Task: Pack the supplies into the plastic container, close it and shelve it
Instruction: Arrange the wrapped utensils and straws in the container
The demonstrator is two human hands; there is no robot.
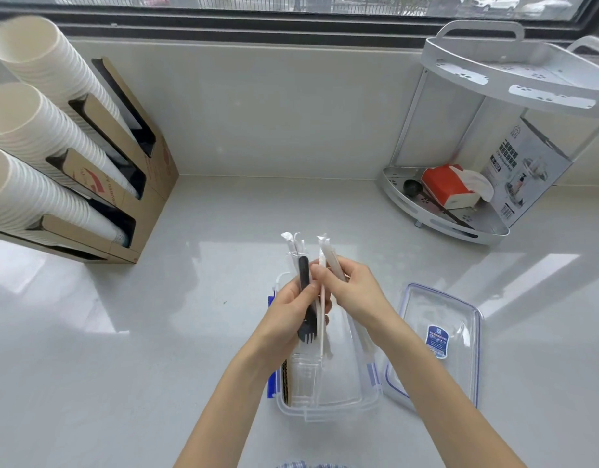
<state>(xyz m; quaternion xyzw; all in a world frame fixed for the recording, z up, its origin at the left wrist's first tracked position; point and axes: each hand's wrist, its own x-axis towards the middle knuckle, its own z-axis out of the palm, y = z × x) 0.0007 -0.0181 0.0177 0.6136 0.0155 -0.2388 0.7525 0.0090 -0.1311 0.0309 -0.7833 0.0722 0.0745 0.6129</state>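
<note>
Both hands hover over the open plastic container [328,405] on the table [156,332], the left hand [291,309] pinching a wrapped black fork [304,298] and the right hand [352,292] gripping wrapped straws [328,261], apparently gathering them to drop inside, while the lid [439,336] lies just beside, ready for closing.

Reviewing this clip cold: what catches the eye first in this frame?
Both hands meet at centre, the left hand gripping a wrapped black fork and the right hand pinching paper-wrapped straws, above the open plastic container. Its lid lies just right. Stacked paper cups in a cardboard holder fill the far left.
</note>
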